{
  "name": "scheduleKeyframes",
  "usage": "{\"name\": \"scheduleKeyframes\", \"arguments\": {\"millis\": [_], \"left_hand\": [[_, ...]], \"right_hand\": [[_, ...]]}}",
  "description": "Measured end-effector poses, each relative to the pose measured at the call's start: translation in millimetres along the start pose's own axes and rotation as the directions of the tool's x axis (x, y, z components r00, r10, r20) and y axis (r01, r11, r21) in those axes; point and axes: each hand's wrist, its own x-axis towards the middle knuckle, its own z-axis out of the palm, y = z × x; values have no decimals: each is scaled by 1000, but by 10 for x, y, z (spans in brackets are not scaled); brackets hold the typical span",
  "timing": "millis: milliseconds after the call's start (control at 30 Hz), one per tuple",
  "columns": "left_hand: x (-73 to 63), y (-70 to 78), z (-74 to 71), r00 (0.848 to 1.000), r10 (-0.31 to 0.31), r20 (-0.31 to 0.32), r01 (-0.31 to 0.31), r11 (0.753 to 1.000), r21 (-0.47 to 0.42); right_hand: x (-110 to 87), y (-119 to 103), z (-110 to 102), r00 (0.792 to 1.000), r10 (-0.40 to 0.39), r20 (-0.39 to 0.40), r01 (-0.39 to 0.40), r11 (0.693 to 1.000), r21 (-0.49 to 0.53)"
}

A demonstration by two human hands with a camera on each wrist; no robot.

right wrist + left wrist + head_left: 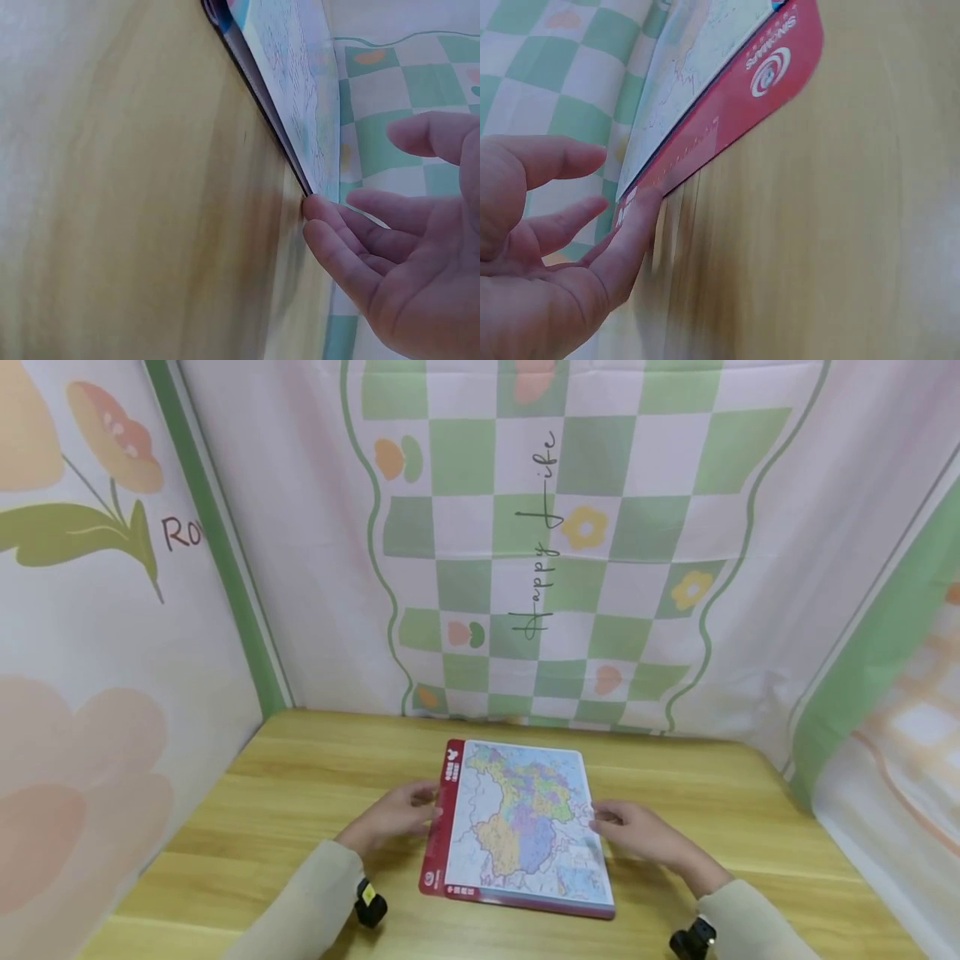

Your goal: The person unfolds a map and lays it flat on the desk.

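A map [525, 827] with a red border strip lies on the wooden table, its coloured regions on pale blue. Along its near and right sides, layered edges show, parted a little in the right wrist view [259, 97]. My left hand [397, 817] is at the red strip on the left side, fingertips touching the edge, thumb raised apart from the fingers. At the opposite side, my right hand [643, 835] has its fingertips against the map's right edge, with the thumb held off. Neither hand grips the map. A round white logo [770, 72] shows on the strip.
The wooden table [315, 777] extends around the map on all sides. Behind it hangs a green-and-white checked fabric [525, 527] with printed flowers. Further printed fabric [97, 635] closes off the left side. Small black devices [370, 903] sit at both wrists.
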Motion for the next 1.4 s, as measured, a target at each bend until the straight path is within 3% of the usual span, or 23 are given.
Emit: {"name": "scheduleKeyframes", "arguments": {"millis": [167,500,633,800,1033,1300,1400], "left_hand": [[4,-14,19,999,-15,-37,15,1000,-12],[84,-42,40,993,-74,-96,61,989,-136],[111,-63,34,990,-86,-113,69,987,-142],[115,-89,12,992,-70,-108,59,992,-107],[124,-87,4,994,-47,-97,39,996,-78],[140,-87,-11,996,-58,-61,51,993,-109],[143,-96,-16,997,-58,-57,52,994,-99]], "right_hand": [[9,14,-1,1000,-9,-10,9,1000,6],[4,-22,23,997,31,-64,-30,999,18],[9,-39,33,996,65,-64,-59,994,90],[44,-1,64,996,62,-61,-49,980,195],[88,21,60,995,4,-100,8,994,111],[74,-17,27,996,-22,-81,36,985,169],[78,-31,5,996,-42,-82,54,988,146]]}}
